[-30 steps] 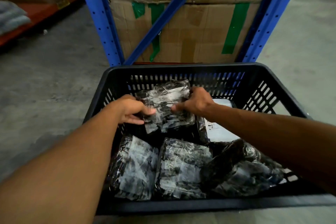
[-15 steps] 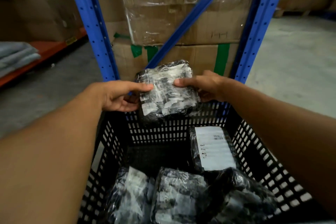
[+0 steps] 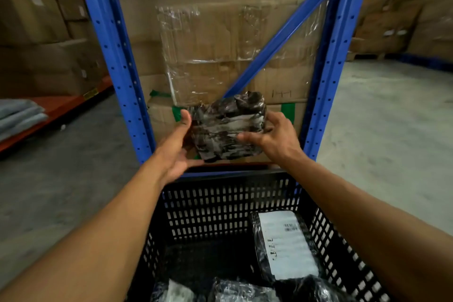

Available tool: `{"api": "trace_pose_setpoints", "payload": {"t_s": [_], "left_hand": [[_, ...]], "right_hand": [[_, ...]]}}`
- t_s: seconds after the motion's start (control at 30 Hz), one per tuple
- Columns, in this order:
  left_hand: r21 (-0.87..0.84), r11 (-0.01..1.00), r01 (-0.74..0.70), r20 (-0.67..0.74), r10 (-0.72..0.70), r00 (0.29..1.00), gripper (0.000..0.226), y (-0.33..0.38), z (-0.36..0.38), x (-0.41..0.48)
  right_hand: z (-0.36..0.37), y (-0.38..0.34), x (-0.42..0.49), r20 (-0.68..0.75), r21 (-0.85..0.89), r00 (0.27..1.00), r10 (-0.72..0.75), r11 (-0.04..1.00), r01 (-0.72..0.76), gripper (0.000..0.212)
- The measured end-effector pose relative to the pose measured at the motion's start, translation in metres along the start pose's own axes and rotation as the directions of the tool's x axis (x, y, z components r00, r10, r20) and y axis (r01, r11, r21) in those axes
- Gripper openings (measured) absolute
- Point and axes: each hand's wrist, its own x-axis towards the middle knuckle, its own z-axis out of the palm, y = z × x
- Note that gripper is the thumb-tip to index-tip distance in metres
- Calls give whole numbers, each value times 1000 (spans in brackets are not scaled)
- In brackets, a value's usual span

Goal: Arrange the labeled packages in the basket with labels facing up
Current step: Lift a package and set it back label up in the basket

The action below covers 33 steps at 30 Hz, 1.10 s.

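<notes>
I hold a black plastic-wrapped package (image 3: pixel 226 127) in the air above the far rim of the black slotted basket (image 3: pixel 220 206). My left hand (image 3: pixel 175 147) grips its left edge and underside; my right hand (image 3: pixel 272 136) grips its right side with fingers across the front. No white label shows on the side facing me. Inside the basket, a package with a white label facing up (image 3: pixel 286 245) lies at the right. More wrapped packages (image 3: pixel 235 292) lie at the near edge, partly cut off by the frame.
A blue metal rack (image 3: pixel 115 61) stands just behind the basket, with a diagonal brace and stacked cardboard boxes (image 3: pixel 220 39) wrapped in film. Grey concrete floor lies on both sides. Folded grey cloth (image 3: pixel 17 115) rests on an orange shelf at the left.
Both hands lifted the package out of the basket, up and away from me, and tilted it. My view rose with it, so less of the basket shows.
</notes>
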Motion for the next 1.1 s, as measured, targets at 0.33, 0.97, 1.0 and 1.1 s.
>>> {"api": "trace_pose_setpoints", "payload": {"t_s": [0.33,0.97,1.0,1.1], "left_hand": [[-534,833,-148,-30,156,987,22,1,12,0],[193,955,226,252,-271,929,37,-22,16,-4],[212,946,247,232,-294,927,28,-28,24,-3],[337,894,295,206,-376,904,26,-39,47,-1]], "right_hand": [[3,-14,-4,118,345,991,-67,938,22,54],[-54,13,-23,772,201,566,289,733,-649,51],[-59,17,-28,783,173,546,299,738,-653,49],[-80,35,-43,743,179,569,352,715,-676,51]]}}
